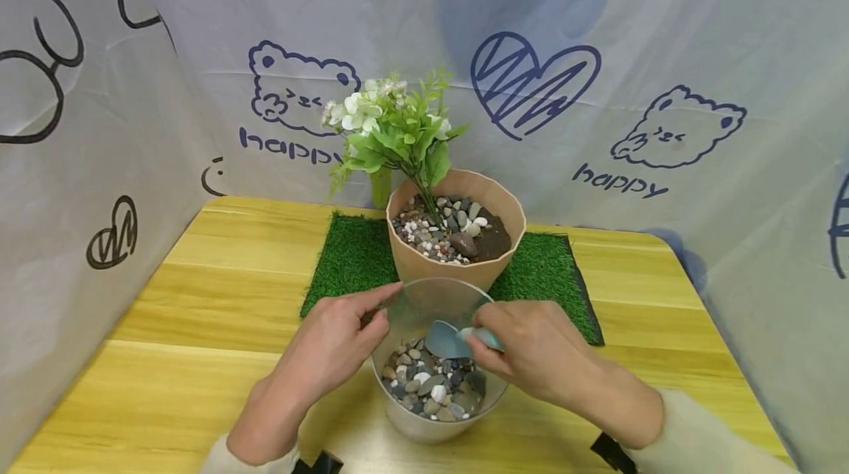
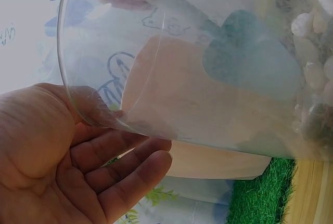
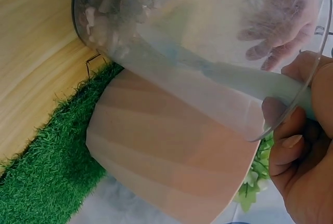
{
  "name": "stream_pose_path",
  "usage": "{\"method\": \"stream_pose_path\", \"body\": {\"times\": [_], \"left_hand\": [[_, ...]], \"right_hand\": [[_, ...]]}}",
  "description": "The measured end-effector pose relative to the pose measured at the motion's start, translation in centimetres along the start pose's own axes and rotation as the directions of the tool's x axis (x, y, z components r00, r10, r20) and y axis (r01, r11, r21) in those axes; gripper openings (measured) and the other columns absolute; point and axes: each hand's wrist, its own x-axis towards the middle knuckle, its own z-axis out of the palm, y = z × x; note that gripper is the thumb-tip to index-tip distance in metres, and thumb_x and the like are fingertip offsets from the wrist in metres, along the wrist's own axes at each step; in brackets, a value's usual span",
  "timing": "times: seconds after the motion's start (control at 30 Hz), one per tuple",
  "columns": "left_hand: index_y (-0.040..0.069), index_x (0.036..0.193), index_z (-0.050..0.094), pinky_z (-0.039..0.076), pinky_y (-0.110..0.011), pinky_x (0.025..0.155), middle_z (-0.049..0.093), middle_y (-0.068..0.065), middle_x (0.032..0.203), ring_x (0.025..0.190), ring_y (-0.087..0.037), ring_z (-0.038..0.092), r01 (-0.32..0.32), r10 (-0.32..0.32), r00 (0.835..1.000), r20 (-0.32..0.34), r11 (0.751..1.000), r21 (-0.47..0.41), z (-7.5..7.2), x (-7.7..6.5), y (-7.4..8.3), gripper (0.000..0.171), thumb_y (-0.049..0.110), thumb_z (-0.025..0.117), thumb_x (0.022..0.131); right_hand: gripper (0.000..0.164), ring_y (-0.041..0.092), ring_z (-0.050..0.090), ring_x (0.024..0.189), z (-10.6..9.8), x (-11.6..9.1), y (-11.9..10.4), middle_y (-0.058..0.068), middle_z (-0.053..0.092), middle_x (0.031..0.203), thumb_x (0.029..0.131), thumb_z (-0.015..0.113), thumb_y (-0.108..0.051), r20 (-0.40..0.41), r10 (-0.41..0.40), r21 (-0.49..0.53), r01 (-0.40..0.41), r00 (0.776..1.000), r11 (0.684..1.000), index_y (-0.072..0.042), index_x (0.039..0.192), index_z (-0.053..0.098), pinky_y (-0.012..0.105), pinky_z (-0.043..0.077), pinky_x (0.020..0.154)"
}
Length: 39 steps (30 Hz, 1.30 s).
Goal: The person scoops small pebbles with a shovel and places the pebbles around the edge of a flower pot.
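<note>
My right hand (image 1: 530, 345) grips the pale blue-green handle of a small trowel (image 1: 447, 341). The trowel's broad blade is tilted down inside a clear plastic bucket (image 1: 441, 293), close over mixed grey, tan and white pebbles (image 1: 431, 385). At the bucket's left side, my left hand (image 1: 338, 330) touches the rim with thumb and index finger. The left wrist view shows the other fingers of the left hand (image 2: 114, 167) loosely extended along the outside wall. Through the plastic, the trowel blade (image 2: 250, 57) shows clear of the wall's lower stones.
Behind the bucket stands a peach faceted pot (image 1: 458, 267) on a green turf mat (image 1: 351, 253). It holds soil, pebbles and a white-flowered leafy plant (image 1: 398, 135). All are on a wooden table (image 1: 219, 290), with printed cloth (image 1: 411, 9) hanging behind it.
</note>
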Motion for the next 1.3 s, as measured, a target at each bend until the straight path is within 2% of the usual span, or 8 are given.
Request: {"method": "stream_pose_path", "body": {"times": [0.3,0.5,0.73,0.83,0.97,1.07,1.2,1.3], "left_hand": [[0.030,0.145,0.065,0.031,-0.025,0.039,0.044,0.008,0.059,0.042,-0.002,0.027,0.006,-0.006,1.000,-0.004,1.000,-0.001,0.0,0.0,0.0,0.049,0.015,0.056,0.100],[0.031,0.145,0.065,0.030,-0.025,0.038,0.042,0.008,0.058,0.042,-0.002,0.027,0.005,-0.005,1.000,-0.006,1.000,0.003,0.0,0.0,0.0,0.049,0.015,0.056,0.100],[0.031,0.145,0.065,0.030,-0.025,0.038,0.040,0.009,0.056,0.041,-0.002,0.026,0.001,-0.001,1.000,-0.004,1.000,-0.005,0.0,0.0,0.0,0.049,0.015,0.056,0.100],[0.031,0.145,0.065,0.029,-0.024,0.038,0.039,0.011,0.054,0.041,-0.002,0.026,-0.002,0.002,1.000,-0.003,1.000,-0.009,0.0,-0.1,0.0,0.049,0.015,0.056,0.100],[0.031,0.145,0.065,0.029,-0.024,0.038,0.035,0.012,0.051,0.041,-0.002,0.026,-0.002,0.002,1.000,-0.002,1.000,-0.011,0.0,0.0,0.0,0.049,0.015,0.056,0.100],[0.031,0.145,0.065,0.029,-0.024,0.037,0.034,0.012,0.051,0.041,-0.002,0.026,-0.003,0.003,1.000,-0.003,1.000,-0.008,0.0,0.0,0.0,0.049,0.015,0.056,0.100],[0.031,0.145,0.065,0.029,-0.024,0.037,0.036,0.012,0.052,0.041,-0.002,0.026,-0.005,0.005,1.000,-0.001,1.000,-0.008,0.0,0.0,0.0,0.049,0.015,0.056,0.100],[0.031,0.145,0.065,0.029,-0.024,0.037,0.039,0.011,0.054,0.041,-0.002,0.026,-0.005,0.005,1.000,0.000,1.000,-0.012,0.0,0.0,0.0,0.049,0.015,0.056,0.100]], "right_hand": [[0.029,-0.004,0.041,0.056,-0.1,0.1,0.0,-0.014,0.051,0.067,0.108,0.056,-0.037,0.079,-0.005,0.042,0.002,0.997,0.999,-0.018,0.087,0.064,0.014,0.038,0.048],[0.023,-0.005,0.036,0.055,-0.6,0.3,0.1,-0.016,0.047,0.065,0.102,0.065,-0.031,0.134,-0.008,0.065,0.000,0.991,0.998,-0.020,0.083,0.060,0.012,0.033,0.047],[0.019,-0.005,0.043,0.055,-0.6,0.4,0.0,-0.014,0.059,0.069,0.100,0.070,-0.031,0.161,-0.008,0.055,-0.001,0.987,0.998,-0.018,0.086,0.066,0.015,0.040,0.047],[0.017,-0.005,0.045,0.055,-0.8,0.5,-0.1,-0.015,0.061,0.070,0.099,0.072,-0.029,0.208,0.005,0.075,-0.021,0.978,0.997,-0.019,0.087,0.068,0.016,0.040,0.048],[0.013,-0.005,0.042,0.055,-1.3,0.8,-0.2,-0.016,0.060,0.070,0.097,0.074,-0.028,0.287,0.041,0.126,-0.081,0.957,0.989,-0.021,0.087,0.069,0.014,0.037,0.049],[0.012,-0.005,0.041,0.055,-1.5,1.0,-0.3,-0.017,0.059,0.070,0.096,0.074,-0.028,0.320,0.069,0.125,-0.115,0.945,0.985,-0.022,0.087,0.069,0.014,0.034,0.048],[0.012,-0.004,0.039,0.054,-1.6,1.1,-0.5,-0.018,0.055,0.068,0.096,0.074,-0.029,0.321,0.099,0.089,-0.134,0.942,0.987,-0.023,0.087,0.069,0.015,0.032,0.047],[0.013,-0.004,0.038,0.053,-1.6,1.2,-0.5,-0.017,0.054,0.067,0.095,0.075,-0.029,0.266,0.108,0.035,-0.122,0.958,0.992,-0.021,0.087,0.068,0.017,0.033,0.046]]}}
